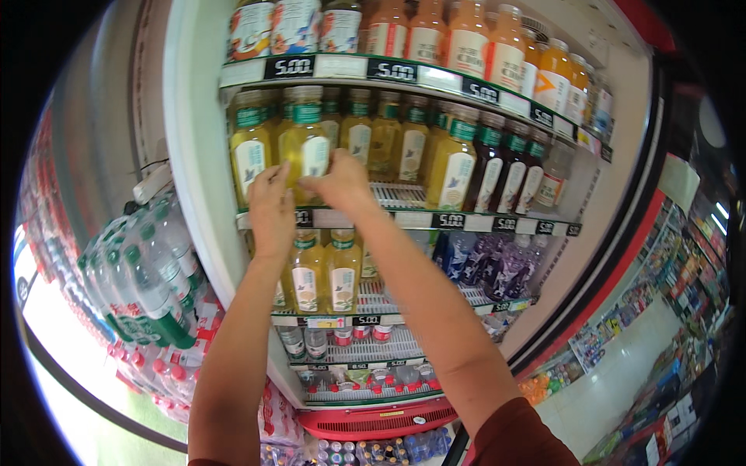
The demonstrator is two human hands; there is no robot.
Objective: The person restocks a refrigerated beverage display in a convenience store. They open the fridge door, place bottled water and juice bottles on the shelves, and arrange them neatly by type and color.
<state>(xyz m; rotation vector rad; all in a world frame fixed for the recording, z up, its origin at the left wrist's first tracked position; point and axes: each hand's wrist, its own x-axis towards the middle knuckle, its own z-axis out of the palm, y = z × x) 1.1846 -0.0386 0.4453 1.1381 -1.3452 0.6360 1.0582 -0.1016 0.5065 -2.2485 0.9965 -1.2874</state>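
Both hands are at a yellow-green bottled drink with a green neck band, upright near the front edge of a cooler shelf. My right hand grips its right side, thumb across the front and fingers by the label. At its left side is my left hand, fingers bent; whether they press on the bottle is hard to tell. A similar bottle stands just left, and more stand behind. Further right on the same shelf are another yellow bottle and several dark bottles.
Orange drinks fill the shelf above. Lower shelves hold more yellow bottles and purple drinks. The cooler's white side wall rises at left, beside wrapped packs of green-capped bottles. A store aisle lies right.
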